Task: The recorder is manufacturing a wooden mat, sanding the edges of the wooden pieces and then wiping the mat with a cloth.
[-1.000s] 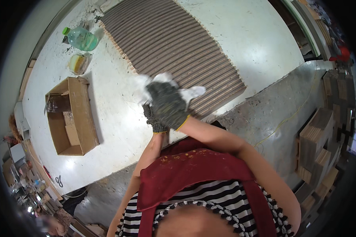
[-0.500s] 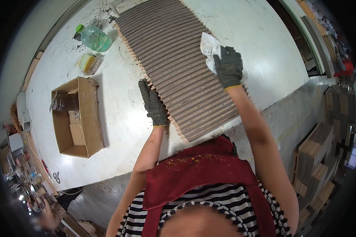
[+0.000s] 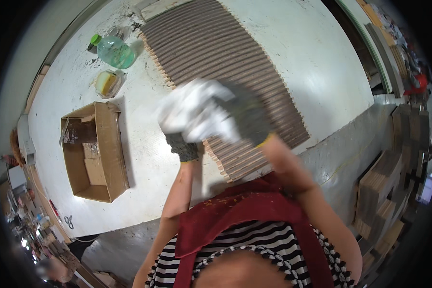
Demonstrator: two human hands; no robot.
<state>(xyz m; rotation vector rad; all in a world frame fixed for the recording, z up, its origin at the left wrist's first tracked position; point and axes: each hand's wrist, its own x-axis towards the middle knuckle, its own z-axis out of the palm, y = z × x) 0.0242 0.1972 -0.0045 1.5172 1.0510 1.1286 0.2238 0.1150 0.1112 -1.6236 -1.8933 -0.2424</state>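
A row of narrow brown strips (image 3: 211, 43) lies side by side on the white table (image 3: 144, 197), with pale ends along its left edge. My right hand (image 3: 248, 115), in a dark grey glove, is blurred by motion above the strips. It grips a crumpled white cloth (image 3: 197, 108), which spreads out to the left over the near part of the row. My left hand (image 3: 185, 150), gloved alike, is at the row's left edge. The cloth covers its fingers, so their pose is hidden.
Left of the strips stand a bottle of greenish liquid (image 3: 114, 52), a yellow-and-white block in a clear container (image 3: 107, 83) and an open cardboard box (image 3: 113, 153). Scissors (image 3: 68, 222) lie near the table's left corner. Stacked boards (image 3: 381, 173) stand beyond the table at right.
My right hand has swept left with the cloth from the strips' right edge, and the cloth now covers my left hand's fingers. The table scene has shifted slightly downward on the left.
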